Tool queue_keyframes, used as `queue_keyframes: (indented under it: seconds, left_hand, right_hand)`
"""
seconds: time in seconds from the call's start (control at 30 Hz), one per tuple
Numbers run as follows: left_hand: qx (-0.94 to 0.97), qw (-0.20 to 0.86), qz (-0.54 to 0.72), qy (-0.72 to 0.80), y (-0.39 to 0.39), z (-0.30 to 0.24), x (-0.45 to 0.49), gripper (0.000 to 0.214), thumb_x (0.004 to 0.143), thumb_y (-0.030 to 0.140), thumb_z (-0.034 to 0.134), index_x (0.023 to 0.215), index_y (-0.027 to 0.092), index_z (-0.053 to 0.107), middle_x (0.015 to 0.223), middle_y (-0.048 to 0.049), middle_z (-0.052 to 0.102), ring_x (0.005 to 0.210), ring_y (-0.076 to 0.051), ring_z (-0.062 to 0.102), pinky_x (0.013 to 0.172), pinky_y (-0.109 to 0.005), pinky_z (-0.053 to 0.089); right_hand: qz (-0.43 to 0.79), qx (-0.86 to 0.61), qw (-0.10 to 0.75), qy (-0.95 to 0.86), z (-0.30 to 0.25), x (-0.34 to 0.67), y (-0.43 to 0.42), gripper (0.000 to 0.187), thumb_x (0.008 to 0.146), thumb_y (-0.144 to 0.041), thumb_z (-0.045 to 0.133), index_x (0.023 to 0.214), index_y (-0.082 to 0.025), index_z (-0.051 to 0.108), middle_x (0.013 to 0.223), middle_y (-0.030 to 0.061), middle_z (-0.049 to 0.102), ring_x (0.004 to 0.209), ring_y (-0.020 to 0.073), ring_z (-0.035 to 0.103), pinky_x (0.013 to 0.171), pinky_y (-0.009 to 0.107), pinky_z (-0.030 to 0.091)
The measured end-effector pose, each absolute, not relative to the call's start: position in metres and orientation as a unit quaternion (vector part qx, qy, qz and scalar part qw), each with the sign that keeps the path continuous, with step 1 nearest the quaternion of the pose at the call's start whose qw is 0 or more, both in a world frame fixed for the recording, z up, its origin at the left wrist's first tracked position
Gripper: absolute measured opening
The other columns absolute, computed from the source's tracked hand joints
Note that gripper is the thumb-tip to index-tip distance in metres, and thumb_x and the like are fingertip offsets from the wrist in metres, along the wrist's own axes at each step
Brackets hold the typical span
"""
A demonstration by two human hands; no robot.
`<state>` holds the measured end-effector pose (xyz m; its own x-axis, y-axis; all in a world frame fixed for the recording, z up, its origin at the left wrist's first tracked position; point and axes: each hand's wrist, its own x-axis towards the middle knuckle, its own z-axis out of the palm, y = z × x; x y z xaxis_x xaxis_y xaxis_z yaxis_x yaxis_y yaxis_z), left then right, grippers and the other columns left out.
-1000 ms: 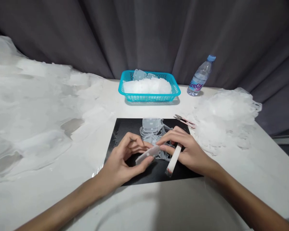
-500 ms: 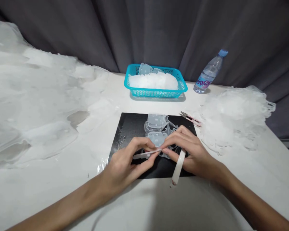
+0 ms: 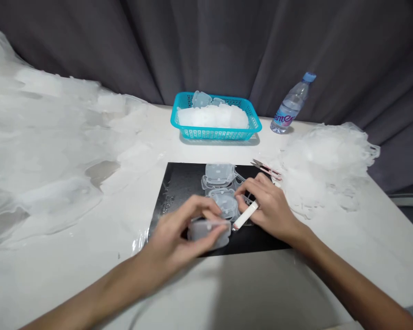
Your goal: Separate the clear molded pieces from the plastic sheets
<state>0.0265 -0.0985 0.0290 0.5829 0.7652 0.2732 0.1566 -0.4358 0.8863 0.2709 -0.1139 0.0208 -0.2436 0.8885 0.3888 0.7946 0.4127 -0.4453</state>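
Observation:
My left hand [image 3: 179, 233] is closed around a small clear plastic piece [image 3: 208, 230], held just above the near edge of a black mat [image 3: 179, 183]; the hand is blurred by motion. My right hand [image 3: 270, 208] grips a white stick-like tool [image 3: 246, 215], its tip pointing left toward the piece. On the mat, just beyond both hands, lies a strip of joined clear plastic pieces [image 3: 218, 176].
A turquoise basket [image 3: 182, 123] of clear pieces stands at the back. A water bottle [image 3: 291, 107] is to its right. Small snips [image 3: 266, 168] lie by the mat's right corner. Heaps of plastic scrap [image 3: 325, 158] on the right and plastic sheets [image 3: 44, 151] on the left.
My left hand has drawn the clear piece away from my right hand, toward me. My right hand has swung the white tool from pointing at me to pointing left.

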Motion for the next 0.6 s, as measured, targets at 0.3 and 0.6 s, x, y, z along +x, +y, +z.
queue_keyframes:
  seconds: [0.3,0.6]
  left_hand:
    - [0.646,0.567,0.362,0.362,-0.071,0.032,0.028,0.031,0.086,0.026,0.083,0.107,0.021,0.06,0.075,0.0036,0.069,0.067,-0.012,0.066,0.06,-0.019,0.053]
    - [0.624,0.59,0.325,0.397,-0.074,0.038,0.028,0.038,0.084,0.037,0.084,0.109,0.022,0.061,0.081,0.0002,0.075,0.066,-0.014,0.066,0.057,-0.022,0.052]
  right_hand:
    - [0.135,-0.509,0.166,-0.834,0.026,0.27,-0.123,0.057,0.094,-0.047,0.073,0.141,-0.02,0.056,0.126,0.0133,0.064,0.111,0.0315,0.058,0.09,0.047,0.055]
    - [-0.007,-0.563,0.156,-0.812,0.013,0.275,-0.121,0.054,0.102,-0.044,0.061,0.148,-0.016,0.051,0.13,0.0201,0.06,0.112,0.0363,0.056,0.086,0.053,0.058]
